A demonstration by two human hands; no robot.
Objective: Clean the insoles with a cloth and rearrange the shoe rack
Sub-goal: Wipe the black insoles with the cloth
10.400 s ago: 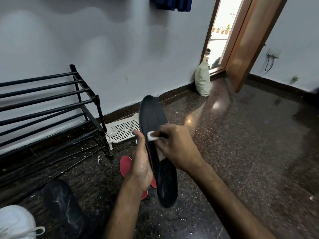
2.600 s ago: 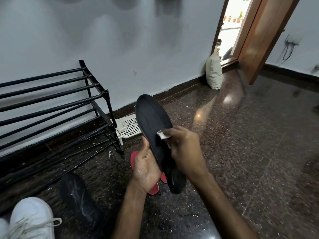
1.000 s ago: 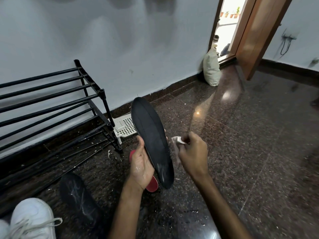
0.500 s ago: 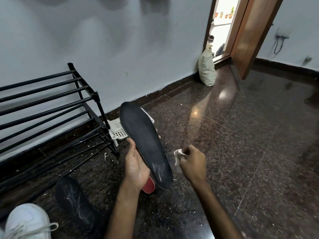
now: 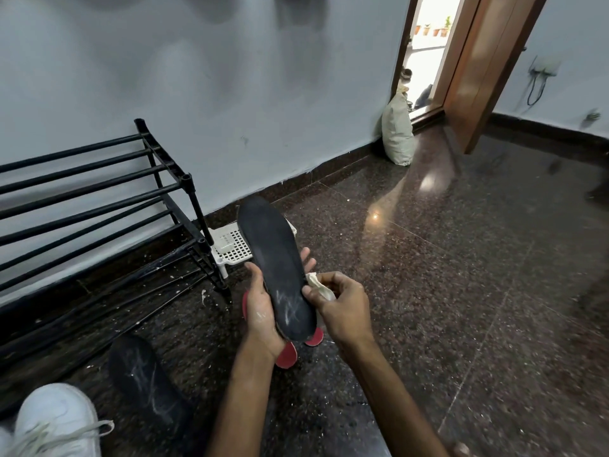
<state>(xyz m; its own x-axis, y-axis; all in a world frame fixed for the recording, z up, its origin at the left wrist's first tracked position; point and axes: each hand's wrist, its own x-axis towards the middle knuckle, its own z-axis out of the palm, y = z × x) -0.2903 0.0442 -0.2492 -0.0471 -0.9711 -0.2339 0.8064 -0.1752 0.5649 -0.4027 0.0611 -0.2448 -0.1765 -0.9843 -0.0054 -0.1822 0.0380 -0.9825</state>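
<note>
We see the left hand (image 5: 263, 313) cupped under the heel half of a black insole (image 5: 275, 258). Its thumb is curled over the near-left edge and its fingertips show past the far edge, so the insole is gripped and held up off the floor with its toe end pointing toward the wall (image 5: 230, 94). The right hand (image 5: 344, 308) is curled around a small off-white cloth (image 5: 319, 285), pinching it between thumb and fingers just beside the insole's right edge. The thumb tip seems to touch that edge, but we cannot tell whether the cloth itself rests on the insole. Pale chalky streaks mark the insole's heel end. All of this is just right of the black shoe rack (image 5: 99, 199), off its near right corner. Beneath the hands, also right of the rack, red insoles (image 5: 286, 357) lie mostly hidden on the dark speckled floor (image 5: 461, 275). A white slotted tray (image 5: 232, 249) sits just beside the rack's right end, behind the held insole. In front of the rack a second black insole (image 5: 145, 380) lies flat on the floor, also streaked white, with a white sneaker (image 5: 56, 420) near it, closer to us. Well to the right of the rack, along the same wall, a pale sack (image 5: 397, 136) leans beside an open wooden door (image 5: 481, 70).
</note>
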